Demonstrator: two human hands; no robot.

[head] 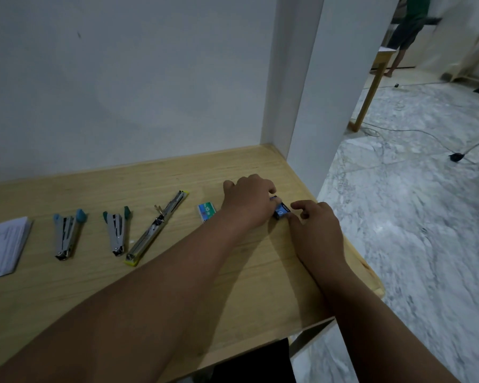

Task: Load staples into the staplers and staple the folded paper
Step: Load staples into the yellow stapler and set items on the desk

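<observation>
Both of my hands are on a small dark blue staple box [281,210] at the right of the wooden table [155,275]. My left hand [248,201] grips its far end with curled fingers. My right hand [313,228] pinches its near end. A green and white staple box [206,212] lies just left of my left wrist. Three staplers lie opened: a yellow one [156,227] spread out flat, a green-tipped one [118,230], and a blue-tipped one [67,233]. Folded white paper [3,247] lies at the far left.
A white wall runs behind the table and a white pillar [302,92] stands at its back right corner. The table's right edge drops to a marble floor [412,217] with cables. A person [407,31] stands far off beside another wooden table.
</observation>
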